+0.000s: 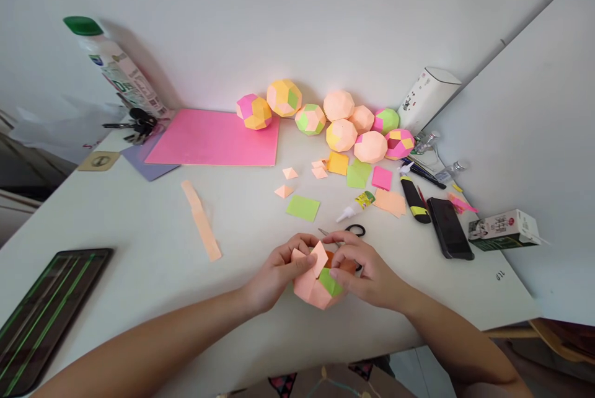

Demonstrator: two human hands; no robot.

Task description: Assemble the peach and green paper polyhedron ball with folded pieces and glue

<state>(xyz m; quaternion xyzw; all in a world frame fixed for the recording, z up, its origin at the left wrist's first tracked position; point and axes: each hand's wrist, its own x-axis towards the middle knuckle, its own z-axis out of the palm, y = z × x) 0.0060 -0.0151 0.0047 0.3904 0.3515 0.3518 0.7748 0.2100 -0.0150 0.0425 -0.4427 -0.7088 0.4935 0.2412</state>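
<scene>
The white table (pixel 139 212) spread out beneath both hands. Far beyond the left hand (pixel 277 273), up by the wall, lay a pink board (pixel 214 137). Well out to that hand's left, at the near edge, lay a dark tablet (pixel 46 311) crossed by green lines. A spray bottle (pixel 118 72) with a green cap leaned at the wall, far beyond the left hand and to its left. A row of finished paper balls (pixel 341 134) sat by the wall, well beyond both hands.

The left hand and the right hand (pixel 369 274) met close to the near edge, both closed on the half-built paper ball (pixel 316 291) between them, which was peach with one green face. The left thumb and fingers pinched a peach flap (pixel 320 256) at the ball's top. The right fingers curled over its right side, with an orange patch showing beneath them.

Well off to the right of the right hand lay a black phone (pixel 449 227). A long peach strip (pixel 202 221) lay beyond the left hand, to its left. Black-handled scissors (pixel 356 230) lay just beyond the right fingertips, partly hidden by them, and a small glue bottle (pixel 356 206) lay slightly farther out. A green paper square (pixel 303 207) lay near, beyond both hands, and a small folded peach pyramid (pixel 283 191) just past it.
</scene>
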